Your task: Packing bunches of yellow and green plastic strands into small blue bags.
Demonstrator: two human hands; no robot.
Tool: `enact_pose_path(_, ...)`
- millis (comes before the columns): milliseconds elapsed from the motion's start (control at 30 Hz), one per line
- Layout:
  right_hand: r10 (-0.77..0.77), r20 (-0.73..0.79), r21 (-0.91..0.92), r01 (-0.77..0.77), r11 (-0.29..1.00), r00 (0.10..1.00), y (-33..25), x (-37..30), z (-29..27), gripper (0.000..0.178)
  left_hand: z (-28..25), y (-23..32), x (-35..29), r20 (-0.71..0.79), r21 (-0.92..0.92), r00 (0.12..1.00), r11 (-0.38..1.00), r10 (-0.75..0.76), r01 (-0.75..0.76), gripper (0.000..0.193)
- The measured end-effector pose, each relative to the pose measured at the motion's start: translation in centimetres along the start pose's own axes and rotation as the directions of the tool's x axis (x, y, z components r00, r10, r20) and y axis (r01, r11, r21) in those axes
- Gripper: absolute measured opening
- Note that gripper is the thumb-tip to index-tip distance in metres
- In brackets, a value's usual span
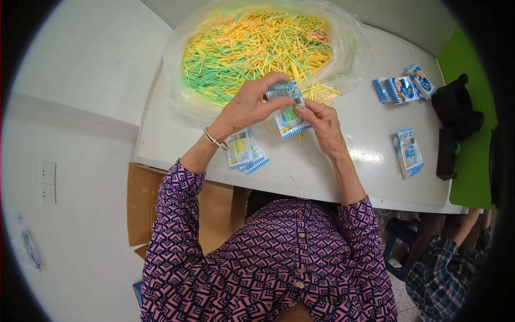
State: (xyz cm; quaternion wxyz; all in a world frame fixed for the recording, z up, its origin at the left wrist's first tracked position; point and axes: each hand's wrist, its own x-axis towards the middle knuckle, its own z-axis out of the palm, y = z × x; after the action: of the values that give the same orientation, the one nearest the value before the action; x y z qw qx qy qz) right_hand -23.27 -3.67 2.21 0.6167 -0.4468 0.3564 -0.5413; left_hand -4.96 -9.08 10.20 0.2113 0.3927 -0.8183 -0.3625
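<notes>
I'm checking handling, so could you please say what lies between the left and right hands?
The head view shows a blue-and-white packet with green sticks between the left hand and right hand, held by both.

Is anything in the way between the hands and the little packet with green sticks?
No, nothing that I can see. The left hand and right hand both hold the packet directly. The bag of sticks lies beyond.

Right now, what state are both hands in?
Left hand: closed, holding a small packet near its top.
Right hand: closed, pinching that packet's right edge.
</notes>
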Motion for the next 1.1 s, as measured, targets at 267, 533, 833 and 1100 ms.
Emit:
enact_pose_path(267, 0.132, 0.113, -0.084, -0.123, 0.989, 0.985, 0.3, -0.3, -0.3, 0.026, 0.7, -0.3, 0.3, 0.017, -0.221, 0.998, 0.974, 0.056, -0.051, 0.025)
enact_pose_path(533, -0.101, 0.055, -0.562, 0.115, 0.819, 0.993, -2.4, -3.3, -1.3, 0.034, -1.5, -0.4, -1.5, 0.18, -0.203, 0.984, 0.978, -0.013, 0.05, 0.017)
enact_pose_path(833, -0.613, -0.451, -0.823, -0.568, 0.006, 0.648, -5.0, -13.2, -22.5, 0.035, -3.2, -6.3, -7.7, 0.176, 0.237, 0.966, 0.961, -0.187, 0.143, 0.033)
enact_pose_path(1100, -0.635, -0.448, -0.872, -0.464, 0.155, 0.629, -3.1, -12.9, -24.2, 0.025, -1.5, -3.1, -6.7, -0.034, 0.502, 0.991, 0.859, 0.132, -0.097, 0.04)
